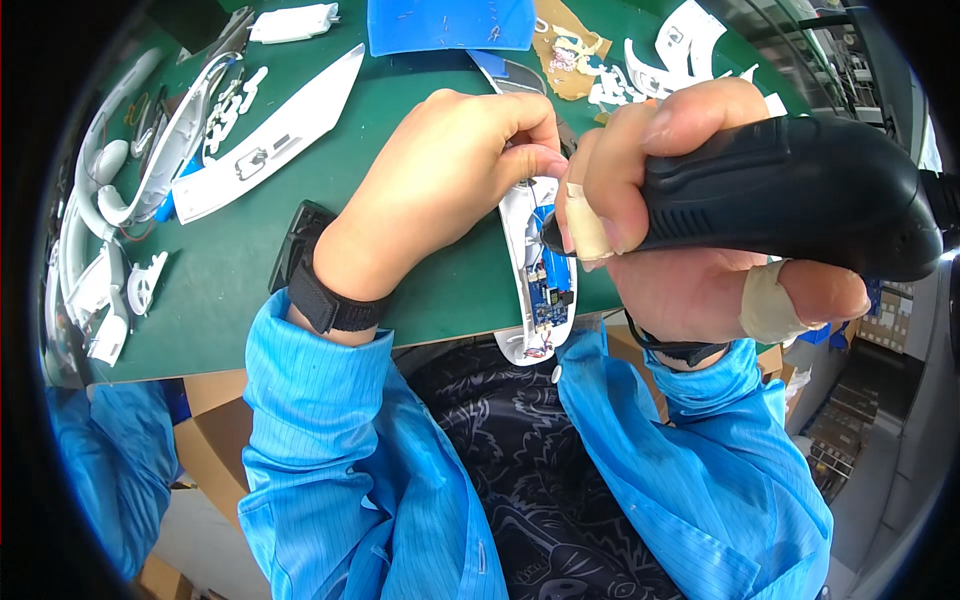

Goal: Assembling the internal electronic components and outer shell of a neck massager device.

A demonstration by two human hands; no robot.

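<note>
A long white plastic housing [512, 340] lies lengthwise in front of me, its lower end past the table's near edge. Inside it sit a blue circuit board [546, 300], thin wires and a blue part. Over its upper half, my left hand [430, 165] is closed, thumb and forefinger pinched together; whatever is between them is hidden. My right hand [670, 285], with tape on two fingers, is wrapped round a black electric screwdriver [780, 190]. The tool lies sideways, its dark nose pointing left at the housing. Fingers hide part of the nose, and I cannot tell whether it touches.
Beyond the housing stands a blue bin [450, 28] with tiny parts. A curved white panel [275, 155] lies left, near several white shells [90, 280]. Small white pieces [612, 90] and brown paper [565, 55] are at the back right. Another blue garment [115, 470] shows lower left.
</note>
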